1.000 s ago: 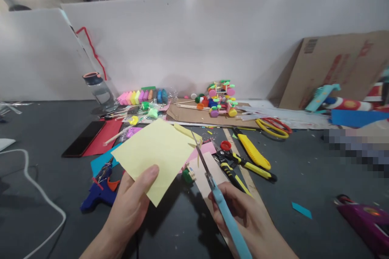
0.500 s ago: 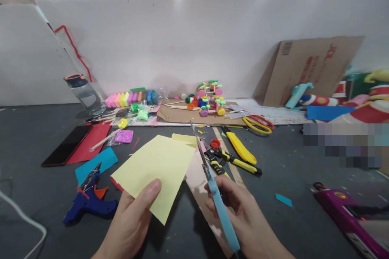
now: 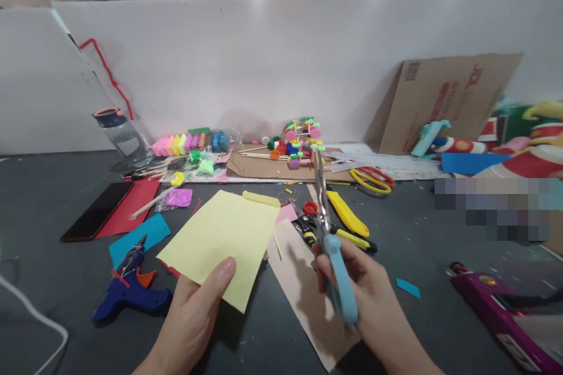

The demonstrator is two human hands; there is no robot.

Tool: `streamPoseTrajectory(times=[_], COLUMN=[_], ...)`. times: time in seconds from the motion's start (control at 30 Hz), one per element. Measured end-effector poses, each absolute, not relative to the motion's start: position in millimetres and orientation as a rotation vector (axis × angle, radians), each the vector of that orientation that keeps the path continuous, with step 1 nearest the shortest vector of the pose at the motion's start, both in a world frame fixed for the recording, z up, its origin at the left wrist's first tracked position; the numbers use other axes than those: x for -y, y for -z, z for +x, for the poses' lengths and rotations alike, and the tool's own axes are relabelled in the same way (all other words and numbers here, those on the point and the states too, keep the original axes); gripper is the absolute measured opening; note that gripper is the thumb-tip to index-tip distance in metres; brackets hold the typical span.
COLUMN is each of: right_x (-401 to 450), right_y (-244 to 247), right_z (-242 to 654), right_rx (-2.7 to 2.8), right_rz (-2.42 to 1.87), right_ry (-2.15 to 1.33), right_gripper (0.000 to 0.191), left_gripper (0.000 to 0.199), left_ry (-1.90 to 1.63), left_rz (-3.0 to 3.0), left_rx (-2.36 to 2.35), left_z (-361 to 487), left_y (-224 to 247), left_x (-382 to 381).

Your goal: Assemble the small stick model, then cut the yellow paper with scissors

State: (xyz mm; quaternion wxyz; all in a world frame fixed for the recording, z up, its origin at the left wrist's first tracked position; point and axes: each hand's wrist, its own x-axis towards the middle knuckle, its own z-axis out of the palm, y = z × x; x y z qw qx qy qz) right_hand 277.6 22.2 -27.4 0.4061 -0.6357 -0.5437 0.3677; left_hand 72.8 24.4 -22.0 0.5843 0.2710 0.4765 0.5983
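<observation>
My left hand (image 3: pixel 189 316) pinches the near corner of a pale yellow paper sheet (image 3: pixel 224 240), thumb pressed on top, the other fingers hidden beneath. The sheet fans away from that thumb, above the dark tabletop (image 3: pixel 53 269). My right hand (image 3: pixel 365 299) is wrapped around the light blue handles of the scissors (image 3: pixel 332 246), blades pressed together and pointing away, just right of the sheet and clear of it. A blue glue gun (image 3: pixel 129 290) lies left of my left fingers; a yellow utility knife (image 3: pixel 347 214) lies beyond my right fingers.
</observation>
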Motion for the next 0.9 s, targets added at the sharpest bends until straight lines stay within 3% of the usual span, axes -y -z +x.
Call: streamPoseTrajectory(times=[0.3, 0.5, 0.77, 0.9], right_x=[-56, -61, -48, -31], right_y=[16, 28, 11, 10], right_z=[343, 371, 345, 300], right_rx=[1.451, 1.462, 1.508, 1.733], right_rz=[-2.354, -2.604, -2.249, -1.778], right_ry=[-0.175, -0.033, -0.015, -0.545], right_gripper=[0.032, 0.023, 0.034, 0.046], left_gripper=[0.052, 0.031, 0.037, 0.034], left_ry=[-1.415, -1.266, -1.108, -1.068], left_rz=[0.772, 0.925, 0.868, 0.876], left_rx=[-1.311, -1.205, -0.939, -0.835], left_z=[67, 68, 69, 74], left_y=[19, 24, 25, 16], left_x=[-23, -25, -31, -25])
